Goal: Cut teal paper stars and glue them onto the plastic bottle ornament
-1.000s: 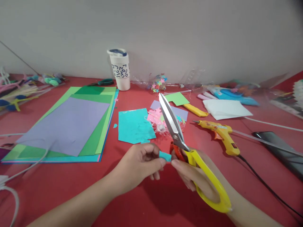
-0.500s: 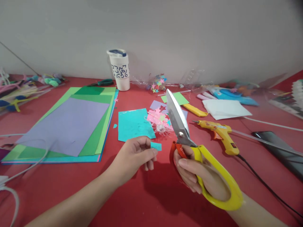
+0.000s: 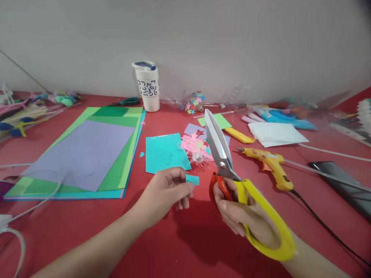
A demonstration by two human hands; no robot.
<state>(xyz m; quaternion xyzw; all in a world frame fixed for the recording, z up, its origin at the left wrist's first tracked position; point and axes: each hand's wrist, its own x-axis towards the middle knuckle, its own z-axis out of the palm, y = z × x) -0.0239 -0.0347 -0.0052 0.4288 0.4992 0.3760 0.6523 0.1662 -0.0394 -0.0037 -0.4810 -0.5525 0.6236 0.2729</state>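
The red desk carries everything, with the paper stack spread toward its left edge, well apart from the hands. The scissors rise toward the desk's back edge, their red and yellow handles gripped in the right hand. Toward the right edge lies the yellow glue gun, which a careless swing of that wrist could knock. The turquoise sheet lies mid-desk. Smallest is the turquoise slip, pinched above the desk between thumb and fingers of the left hand, on the near-edge side of that sheet; so little sticks out that blades brought too close could nick a fingertip, and a slack pinch could drop it
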